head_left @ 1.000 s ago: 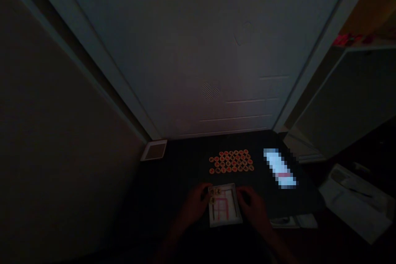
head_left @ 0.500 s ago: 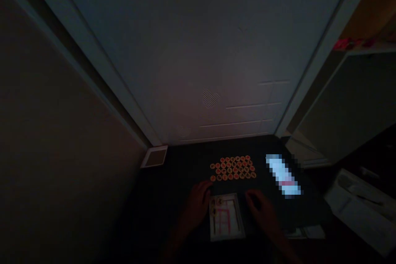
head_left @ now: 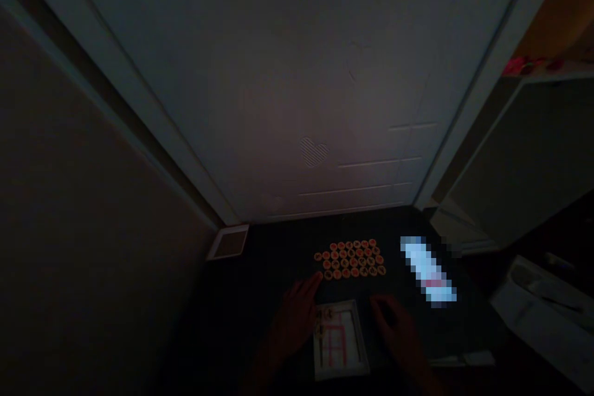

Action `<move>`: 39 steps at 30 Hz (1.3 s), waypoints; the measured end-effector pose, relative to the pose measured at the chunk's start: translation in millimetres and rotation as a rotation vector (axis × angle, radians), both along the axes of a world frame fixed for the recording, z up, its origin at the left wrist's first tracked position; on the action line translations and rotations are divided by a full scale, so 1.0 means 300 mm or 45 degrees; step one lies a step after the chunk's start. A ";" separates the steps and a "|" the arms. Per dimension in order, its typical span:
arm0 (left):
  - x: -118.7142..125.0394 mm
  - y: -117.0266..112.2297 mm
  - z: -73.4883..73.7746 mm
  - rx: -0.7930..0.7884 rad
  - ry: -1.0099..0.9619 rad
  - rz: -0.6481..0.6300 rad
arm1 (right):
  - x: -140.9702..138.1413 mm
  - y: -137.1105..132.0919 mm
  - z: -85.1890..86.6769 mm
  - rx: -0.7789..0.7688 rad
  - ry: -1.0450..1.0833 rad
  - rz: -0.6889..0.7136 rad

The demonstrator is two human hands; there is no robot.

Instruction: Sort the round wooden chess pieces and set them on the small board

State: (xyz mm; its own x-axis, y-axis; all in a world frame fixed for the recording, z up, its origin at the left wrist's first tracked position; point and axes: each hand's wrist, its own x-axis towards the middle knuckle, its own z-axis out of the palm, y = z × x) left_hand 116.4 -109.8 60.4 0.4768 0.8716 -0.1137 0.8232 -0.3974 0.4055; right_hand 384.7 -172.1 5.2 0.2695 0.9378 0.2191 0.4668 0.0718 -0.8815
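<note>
The scene is very dark. A small white board [head_left: 341, 340] with red grid lines lies on a dark table [head_left: 260, 297], with two or three round pieces at its top left corner. My left hand [head_left: 297, 312] rests left of the board, fingers stretched toward several orange round pieces [head_left: 350, 258] laid in rows beyond it. To the right of the board is my right hand [head_left: 394, 322], its fingers loosely curled on the table and holding nothing that I can see.
A glowing, blurred-out screen [head_left: 427, 271] lies right of the pieces. A small white square frame [head_left: 228, 242] sits at the table's far left corner. A pale door [head_left: 301, 105] rises behind the table. White papers [head_left: 542, 315] lie at the right.
Both hands have drawn off the board's edges. The left hand has stretched its fingers toward the rows of pieces. The view has tilted slightly, so everything sits lower.
</note>
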 end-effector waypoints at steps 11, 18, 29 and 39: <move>0.060 0.025 0.045 0.084 0.040 0.018 | 0.008 0.003 -0.020 -0.025 -0.041 0.000; 0.080 0.014 0.052 0.049 -0.009 -0.001 | 0.005 0.001 -0.016 -0.015 -0.036 0.009; 0.077 0.003 0.074 0.026 -0.030 -0.050 | 0.009 0.002 -0.010 -0.030 -0.066 0.029; 0.040 -0.027 0.076 0.005 0.004 -0.125 | 0.011 0.000 -0.016 -0.027 -0.085 0.028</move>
State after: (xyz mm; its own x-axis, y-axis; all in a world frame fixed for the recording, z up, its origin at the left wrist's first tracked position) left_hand 128.6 -117.9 83.2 0.5597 0.8211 -0.1120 0.7813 -0.4778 0.4015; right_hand 388.1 -172.1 0.4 0.2341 0.9480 0.2156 0.5229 0.0642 -0.8500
